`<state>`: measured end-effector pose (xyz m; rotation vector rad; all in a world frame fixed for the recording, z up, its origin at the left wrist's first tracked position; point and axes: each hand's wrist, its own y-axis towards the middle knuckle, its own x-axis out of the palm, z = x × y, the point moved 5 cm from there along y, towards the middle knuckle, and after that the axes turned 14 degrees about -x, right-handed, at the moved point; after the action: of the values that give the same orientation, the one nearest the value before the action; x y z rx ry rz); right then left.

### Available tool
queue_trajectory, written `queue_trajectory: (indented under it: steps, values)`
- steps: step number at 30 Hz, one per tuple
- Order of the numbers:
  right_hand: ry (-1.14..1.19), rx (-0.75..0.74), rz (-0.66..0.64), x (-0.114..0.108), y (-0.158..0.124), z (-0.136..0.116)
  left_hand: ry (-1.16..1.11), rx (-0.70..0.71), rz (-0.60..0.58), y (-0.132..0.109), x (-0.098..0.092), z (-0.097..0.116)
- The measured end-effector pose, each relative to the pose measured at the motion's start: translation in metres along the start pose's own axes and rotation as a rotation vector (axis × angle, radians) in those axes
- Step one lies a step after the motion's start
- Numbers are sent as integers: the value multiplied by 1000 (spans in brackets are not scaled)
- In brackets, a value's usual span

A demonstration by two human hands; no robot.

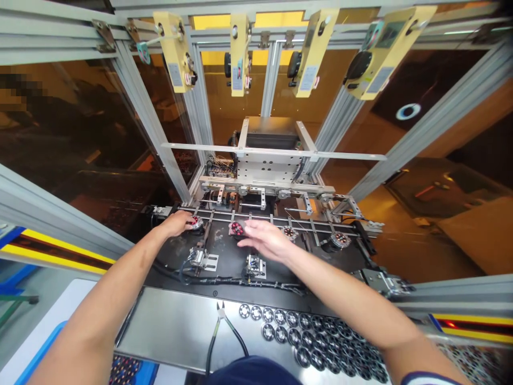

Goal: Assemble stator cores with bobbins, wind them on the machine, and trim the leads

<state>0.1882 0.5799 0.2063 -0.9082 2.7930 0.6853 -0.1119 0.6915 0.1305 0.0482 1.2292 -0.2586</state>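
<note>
My left hand (179,223) reaches to the leftmost station of the machine, its fingers closed at the edge of a round stator (195,222) with red on it. Part of that stator is hidden by the fingers. In front of the second station my right hand (267,239) pinches another round stator (237,229) with red segments between thumb and fingers. To the right of it, a third stator (289,233) sits on its holder, and a fourth stator (340,240) sits farther right.
Rows of bare stator cores (294,337) lie on the metal tray (172,326), beside side cutters (220,315). Small clamps (255,266) and a cable bundle stand before the stations. Yellow tensioners (239,59) hang above. Yellow-black light bars (56,251) flank the opening.
</note>
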Motion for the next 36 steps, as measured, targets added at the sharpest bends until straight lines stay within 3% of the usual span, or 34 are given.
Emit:
queue_trajectory:
  steps: [3,5,7,11,15,20,24,29,36]
  values:
    - [496,18,220,18,-29,-39,-93,-36,-75,-3,3,2]
    - [906,39,371,28,-42,-56,-175,-86,-61,-5,3,7]
    - [1117,42,431,35,-48,-67,-279,-147,-11,-10,1,13]
    - [1175,26,439,37,-54,-79,-560,-257,136,-29,-11,29]
    - [1161,6,425,37,-61,-88,-931,-250,222,-76,-31,65]
    - [1153,-23,392,43,-69,-101,-1319,-124,122,-169,-45,140]
    - [1164,-2,387,52,-74,-107,-1774,-70,-48,-224,-35,183]
    - [1170,39,428,62,-79,-109,-1872,-40,-127,-251,-24,204]
    - [1217,47,453,67,-85,-112,-1872,-42,-181,-263,-16,216]
